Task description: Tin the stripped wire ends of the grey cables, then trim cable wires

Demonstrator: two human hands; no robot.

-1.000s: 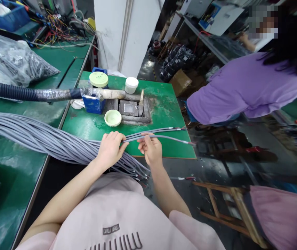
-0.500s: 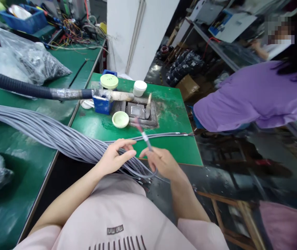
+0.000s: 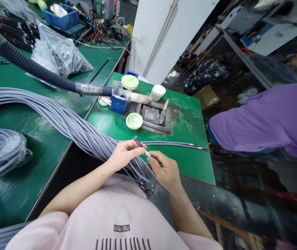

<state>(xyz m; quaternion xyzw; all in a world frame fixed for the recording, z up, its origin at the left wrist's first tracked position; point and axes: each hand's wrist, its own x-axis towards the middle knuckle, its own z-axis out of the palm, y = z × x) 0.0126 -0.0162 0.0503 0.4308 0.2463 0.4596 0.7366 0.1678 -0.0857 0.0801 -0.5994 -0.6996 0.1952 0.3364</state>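
Note:
Between both hands is the end of a grey cable (image 3: 147, 153), with a white band and several thin coloured wires (image 3: 137, 140) fanning out of it. My left hand (image 3: 127, 152) pinches the wires near the band, thumb on top. Just below the band, my right hand (image 3: 165, 170) grips the cable's grey jacket between thumb and fingers. Under my left wrist runs a thick bundle of grey cables (image 3: 86, 133), whose ends hang by my lap. Beyond my hands, a few separate cables (image 3: 169, 143) lie across the green board with stripped ends to the right.
A solder pot (image 3: 152, 114) with a scraper on it is set in the green board (image 3: 190, 121). Around it are a pale green dish (image 3: 134, 121), a white tub (image 3: 158, 92) and a ribbed hose (image 3: 44, 76). A person in a purple top (image 3: 263, 118) is at right.
My left hand has closed on the wire end that my right hand held up. The cable end has come lower, between both hands. The view has shifted left.

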